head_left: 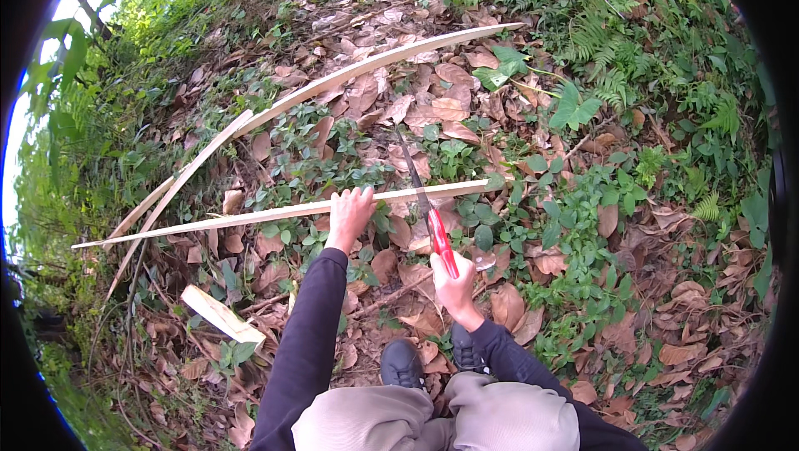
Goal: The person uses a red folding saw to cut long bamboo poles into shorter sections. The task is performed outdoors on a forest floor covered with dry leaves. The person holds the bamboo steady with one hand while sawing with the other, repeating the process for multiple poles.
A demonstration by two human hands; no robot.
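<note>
My left hand (350, 220) is closed over a long pale wooden strip (250, 217), which lies nearly level across the leafy ground and tapers to the left. To its right, my right hand (455, 287) grips the red handle of a saw (441, 241). The saw's dark, narrow blade points away from me and crosses the strip close to its right end. Teeth on the blade are too small to make out. I cannot tell whether the blade has cut into the wood.
Farther off, a long curved wooden strip (366, 66) arcs from the left toward the upper right. A short split wood piece (220, 314) lies at the lower left. Dry brown leaves, low green plants and ferns (612, 56) cover the ground. My dark shoes (402, 363) are below the hands.
</note>
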